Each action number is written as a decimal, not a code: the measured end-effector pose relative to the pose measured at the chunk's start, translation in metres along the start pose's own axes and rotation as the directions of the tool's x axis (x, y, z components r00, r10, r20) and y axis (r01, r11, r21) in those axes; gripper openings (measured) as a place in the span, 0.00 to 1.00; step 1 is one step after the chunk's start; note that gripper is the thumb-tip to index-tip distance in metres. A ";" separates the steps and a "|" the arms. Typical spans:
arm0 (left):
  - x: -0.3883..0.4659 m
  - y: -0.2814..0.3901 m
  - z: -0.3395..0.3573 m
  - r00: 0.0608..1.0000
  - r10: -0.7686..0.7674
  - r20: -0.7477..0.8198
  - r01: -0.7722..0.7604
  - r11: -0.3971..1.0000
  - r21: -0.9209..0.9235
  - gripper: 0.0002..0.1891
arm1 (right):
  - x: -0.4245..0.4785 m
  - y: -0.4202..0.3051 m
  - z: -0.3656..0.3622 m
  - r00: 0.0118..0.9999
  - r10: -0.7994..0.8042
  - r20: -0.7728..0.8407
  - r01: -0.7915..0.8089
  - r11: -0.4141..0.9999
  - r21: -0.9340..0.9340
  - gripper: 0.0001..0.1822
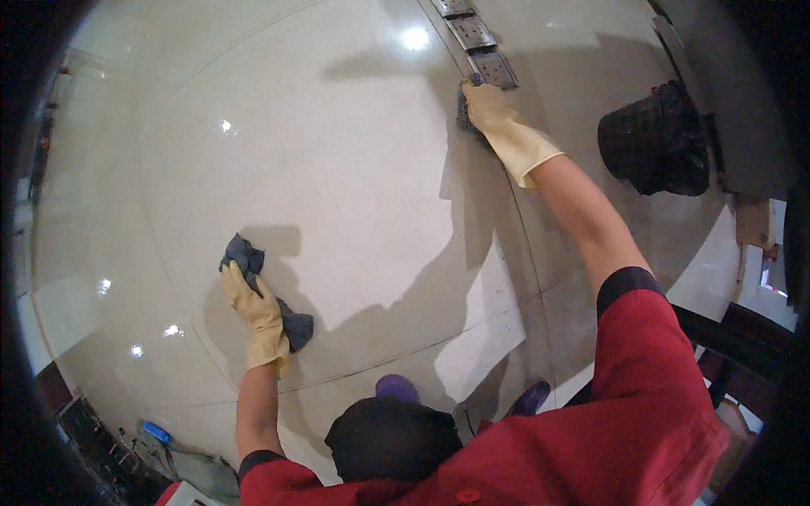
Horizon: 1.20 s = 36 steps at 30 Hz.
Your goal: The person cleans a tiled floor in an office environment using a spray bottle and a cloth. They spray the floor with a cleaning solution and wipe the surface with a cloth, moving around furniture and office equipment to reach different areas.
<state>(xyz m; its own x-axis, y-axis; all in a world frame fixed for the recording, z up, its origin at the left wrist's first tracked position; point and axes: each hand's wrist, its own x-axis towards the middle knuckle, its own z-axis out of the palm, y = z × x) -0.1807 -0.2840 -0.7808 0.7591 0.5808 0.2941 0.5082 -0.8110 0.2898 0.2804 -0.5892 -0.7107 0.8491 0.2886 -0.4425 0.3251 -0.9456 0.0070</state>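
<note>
My left hand [256, 310], in a cream rubber glove, holds a dark grey cloth [297, 329] above or against the glossy tiled floor [354, 202]. The cloth sticks out past the fingertips and hangs beside the wrist. My right hand [490, 111], gloved the same way, reaches far forward and grips a dark, rough-textured scrubbing pad or cloth [467, 117]. Its fingers are at the near end of a row of metal drain covers [495, 68]. The palm hides part of what it grips.
A black bucket or lined bin [652, 145] stands to the right, beside a dark panel [747, 95]. Purple shoes [397, 387] show below me. At lower left lie a blue-handled item [157, 432] and dark equipment [104, 446]. Tile joints and shadows cross the floor.
</note>
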 end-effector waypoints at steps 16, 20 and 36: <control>0.007 0.002 -0.006 0.995 -0.075 0.061 0.075 0.997 -0.004 0.32 | -0.030 0.011 0.062 0.925 -0.356 -0.129 0.347 0.934 -0.089 0.22; 0.002 0.000 -0.002 0.994 -0.074 0.082 0.074 0.997 0.006 0.32 | 0.002 -0.072 0.018 0.842 -0.517 -0.157 0.516 0.855 -0.052 0.22; 0.018 0.011 -0.007 0.998 -0.059 0.025 0.060 0.997 -0.049 0.30 | 0.075 0.007 -0.018 0.987 -0.033 -0.156 0.017 0.995 -0.101 0.19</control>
<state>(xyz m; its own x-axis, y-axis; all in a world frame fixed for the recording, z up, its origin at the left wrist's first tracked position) -0.1645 -0.2816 -0.7658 0.7380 0.6253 0.2537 0.5320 -0.7704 0.3513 0.3542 -0.5716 -0.7280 0.8925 0.3396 -0.2968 0.3802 -0.9205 0.0903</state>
